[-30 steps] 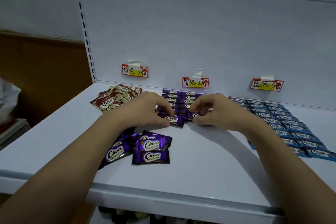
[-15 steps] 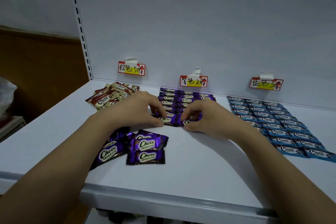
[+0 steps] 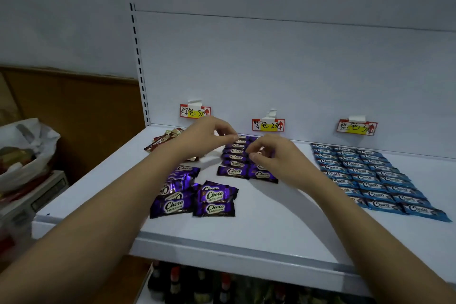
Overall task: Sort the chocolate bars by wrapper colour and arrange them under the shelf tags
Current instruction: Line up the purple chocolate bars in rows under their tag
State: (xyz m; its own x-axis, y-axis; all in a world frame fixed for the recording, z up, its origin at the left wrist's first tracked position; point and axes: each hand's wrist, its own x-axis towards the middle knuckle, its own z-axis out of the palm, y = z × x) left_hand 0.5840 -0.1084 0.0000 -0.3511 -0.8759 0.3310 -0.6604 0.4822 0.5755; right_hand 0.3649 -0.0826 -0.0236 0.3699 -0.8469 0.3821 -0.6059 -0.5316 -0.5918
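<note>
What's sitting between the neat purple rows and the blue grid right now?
Head view: only bare white shelf between the purple-wrapped chocolate rows and blue-wrapped bar grid; the right hand hovers over the purple side.

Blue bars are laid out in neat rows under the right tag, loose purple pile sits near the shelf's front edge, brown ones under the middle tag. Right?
Not quite: the head view shows the brown bars under the left tag. The middle tag has purple rows beneath it. The rest holds.

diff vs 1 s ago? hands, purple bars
Both hands lifted off the front purple pair and moved back along the purple rows; left hand and right hand now hover with curled fingers, apparently holding nothing. The loose purple pile, blue grid and brown bars are unchanged.
</note>
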